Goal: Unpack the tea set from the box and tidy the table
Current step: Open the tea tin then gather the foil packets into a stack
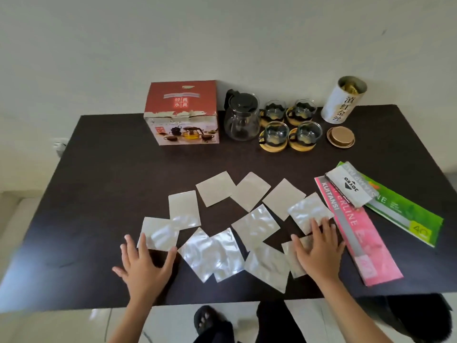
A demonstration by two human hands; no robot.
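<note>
Several silvery foil sachets [256,225] lie scattered across the front half of the dark table [99,169]. My left hand [146,264] lies flat with spread fingers, its fingertips on the leftmost sachet [158,233]. My right hand [317,248] presses flat on sachets at the right of the spread. At the back stand the red tea set box [181,112], a glass teapot [242,117] with a black lid, and several glass cups on wooden coasters [289,125].
A white tea canister [343,100] stands open at the back right, its gold lid [340,137] lying beside it. Pink and green flat packets [366,233] with a small white Joyko box [350,186] lie at the right. My foot shows below the table's front edge.
</note>
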